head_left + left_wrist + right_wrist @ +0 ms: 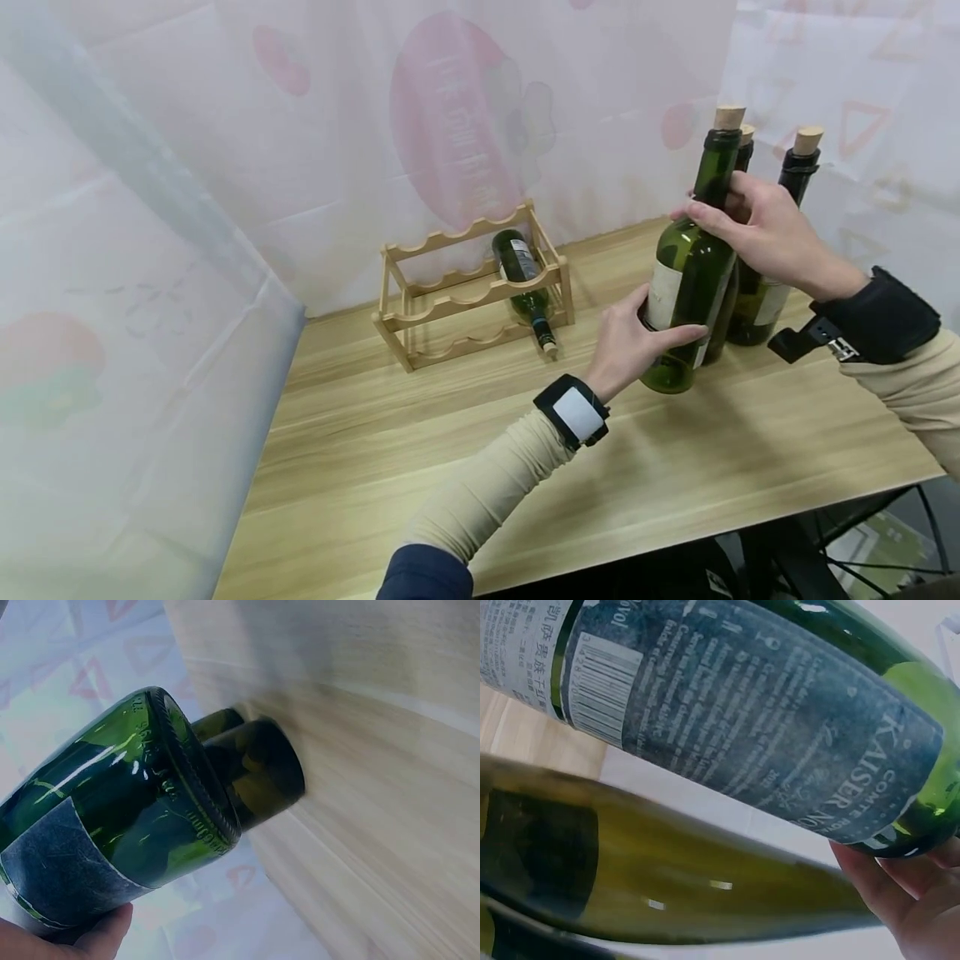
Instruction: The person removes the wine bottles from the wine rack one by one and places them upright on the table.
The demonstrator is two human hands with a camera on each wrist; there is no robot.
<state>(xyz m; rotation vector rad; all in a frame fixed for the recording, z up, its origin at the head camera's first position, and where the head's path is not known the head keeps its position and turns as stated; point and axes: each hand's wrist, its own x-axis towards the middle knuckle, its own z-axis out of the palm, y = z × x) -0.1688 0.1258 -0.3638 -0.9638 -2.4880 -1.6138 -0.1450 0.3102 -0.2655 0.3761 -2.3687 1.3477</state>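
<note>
A green wine bottle (697, 267) with a cork and pale label stands nearly upright between both hands. My right hand (776, 233) grips it at the neck and shoulder, thumb across the front. Lower down, my left hand (626, 346) holds the body from the left side, its thumb over the glass near the base. In the left wrist view the held bottle's (127, 787) embossed base shows, raised off the table. The right wrist view shows its back label (780, 727) close up. Behind it stand two more corked bottles (798, 175), partly hidden by it and the right hand.
A wooden wine rack (468, 304) stands left of the hands near the back curtain. One green bottle (517, 258) lies in its right end, cork toward the front. The table's front edge (705, 550) runs below the arms, and white printed curtains surround the table.
</note>
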